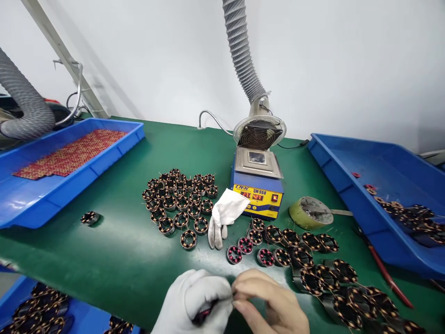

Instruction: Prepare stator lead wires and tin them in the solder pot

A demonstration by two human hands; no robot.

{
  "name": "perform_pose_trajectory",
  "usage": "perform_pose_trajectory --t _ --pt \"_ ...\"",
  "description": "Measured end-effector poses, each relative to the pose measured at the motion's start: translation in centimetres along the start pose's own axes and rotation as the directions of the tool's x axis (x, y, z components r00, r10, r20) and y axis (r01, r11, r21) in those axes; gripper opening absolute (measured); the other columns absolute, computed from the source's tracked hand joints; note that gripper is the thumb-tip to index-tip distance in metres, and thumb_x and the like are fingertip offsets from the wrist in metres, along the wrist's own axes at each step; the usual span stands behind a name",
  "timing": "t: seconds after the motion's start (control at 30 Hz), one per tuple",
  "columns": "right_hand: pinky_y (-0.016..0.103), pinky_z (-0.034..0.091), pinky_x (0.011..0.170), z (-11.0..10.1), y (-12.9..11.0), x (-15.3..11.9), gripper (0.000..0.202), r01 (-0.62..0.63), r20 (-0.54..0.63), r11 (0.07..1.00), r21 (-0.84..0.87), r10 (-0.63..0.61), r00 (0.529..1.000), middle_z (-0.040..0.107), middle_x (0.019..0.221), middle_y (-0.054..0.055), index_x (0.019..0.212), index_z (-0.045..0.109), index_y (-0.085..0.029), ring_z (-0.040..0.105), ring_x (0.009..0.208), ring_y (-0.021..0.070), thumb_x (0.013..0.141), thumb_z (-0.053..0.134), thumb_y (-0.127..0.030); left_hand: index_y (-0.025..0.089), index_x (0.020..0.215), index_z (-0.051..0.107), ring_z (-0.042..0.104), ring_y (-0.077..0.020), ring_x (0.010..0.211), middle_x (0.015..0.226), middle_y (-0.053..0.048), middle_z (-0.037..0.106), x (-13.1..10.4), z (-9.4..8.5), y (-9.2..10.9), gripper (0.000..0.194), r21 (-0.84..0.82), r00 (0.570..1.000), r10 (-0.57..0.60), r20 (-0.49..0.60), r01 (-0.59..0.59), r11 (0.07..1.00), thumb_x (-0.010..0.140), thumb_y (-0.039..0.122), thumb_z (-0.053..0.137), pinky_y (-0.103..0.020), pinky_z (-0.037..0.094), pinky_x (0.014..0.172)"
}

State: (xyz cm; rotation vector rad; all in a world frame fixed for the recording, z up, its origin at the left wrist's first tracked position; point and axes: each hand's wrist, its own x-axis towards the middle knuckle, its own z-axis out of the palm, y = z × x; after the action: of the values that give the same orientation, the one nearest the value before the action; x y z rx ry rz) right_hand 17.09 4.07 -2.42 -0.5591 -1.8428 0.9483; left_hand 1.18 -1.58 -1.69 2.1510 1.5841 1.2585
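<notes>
My left hand (198, 301) wears a white glove and is wrapped round a dark ring-shaped coil part (202, 316), mostly hidden by the fingers. Close beside it, my bare right hand (269, 301) has thumb and forefinger pinched together at the glove's fingertips; what they hold is too small to make out. Just beyond the hands lie ring coils with pink-red insulation (234, 254) and a loose white glove (227, 211). A cluster of black and copper ring coils (181, 203) stands left of that glove, and more ring coils (311, 280) spread to the right.
A blue solder machine (257, 192) stands under a grey hose (243, 51). The left blue tray (114, 155) holds red pieces, the right blue tray (361, 218) coils. A green pot (302, 215) and red-handled tool (389, 278) are at right. Another blue bin (81, 306) sits lower left.
</notes>
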Motion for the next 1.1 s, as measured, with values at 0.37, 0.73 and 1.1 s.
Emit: perform_pose_trajectory --t 0.37,0.73,1.1 --pt "0.022 0.045 0.042 1.2 0.1 -1.3 0.047 -0.421 0.11 0.846 0.326 0.409 0.906 0.052 0.042 -0.003 0.058 0.052 -0.022 0.055 0.04 0.0135 0.098 0.039 -0.044 0.022 0.078 0.055 0.056 -0.0123 0.047 0.059 0.004 0.058 -0.1 -0.5 0.0 0.018 0.216 0.994 0.092 0.054 -0.102 0.971 0.087 0.01 0.046 -0.022 0.044 0.046" --pt "0.021 0.045 0.044 1.2 0.1 -1.1 0.03 -0.187 0.007 0.979 -0.087 0.188 0.982 0.057 0.047 -0.002 0.064 0.053 -0.021 0.054 0.039 0.0117 0.094 0.048 -0.023 0.021 0.081 0.057 0.058 -0.0125 0.042 0.058 0.005 0.063 0.2 0.0 0.1 0.023 0.373 0.968 0.248 -0.031 -0.219 0.901 0.089 0.007 0.041 -0.025 0.042 0.042" --pt "0.021 0.056 0.06 0.3 0.2 -0.1 0.009 -0.033 -0.013 0.999 -0.002 0.033 0.999 0.074 0.074 0.001 0.089 0.067 -0.024 0.07 0.065 0.0152 0.085 0.067 -0.016 0.024 0.087 0.053 0.057 -0.0091 0.052 0.066 0.007 0.06 -0.3 0.1 -0.3 0.016 -0.093 0.999 -0.039 0.03 0.041 0.995 0.087 0.009 0.049 -0.017 0.045 0.051"
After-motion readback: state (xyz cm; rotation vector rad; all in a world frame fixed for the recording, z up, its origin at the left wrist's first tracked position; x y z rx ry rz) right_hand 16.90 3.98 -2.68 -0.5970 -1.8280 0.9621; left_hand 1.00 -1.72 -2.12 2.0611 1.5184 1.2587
